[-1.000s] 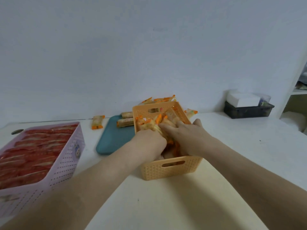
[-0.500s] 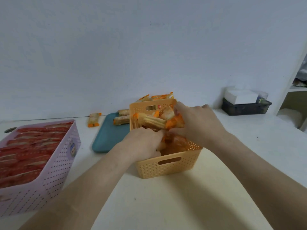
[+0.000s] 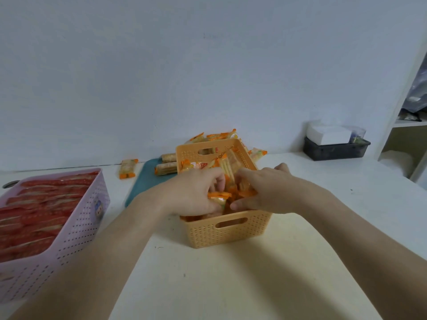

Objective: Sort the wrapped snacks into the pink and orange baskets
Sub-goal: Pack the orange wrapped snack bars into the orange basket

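Note:
The orange basket [image 3: 209, 234] stands mid-table, holding several orange-wrapped snacks [image 3: 227, 167]. Both my hands reach into its near half. My left hand [image 3: 193, 194] curls its fingers round orange-wrapped snacks there. My right hand [image 3: 265, 189] grips more of them beside it, thumb low by the rim. The pink basket [image 3: 76, 229] at the left is packed with rows of red-wrapped snacks [image 3: 39, 211]. Loose orange-wrapped snacks lie behind the orange basket [image 3: 215, 136], and one [image 3: 127, 168] lies apart on the table.
A teal tray [image 3: 145, 181] lies left of the orange basket with two wrapped snacks [image 3: 165, 168] on it. A dark bin [image 3: 335, 150] holding a white box sits at the back right. A white shelf unit [image 3: 402, 125] stands at the right edge.
My right hand has come down from the far side of the basket to its near half, close to my left hand. The view has shifted slightly.

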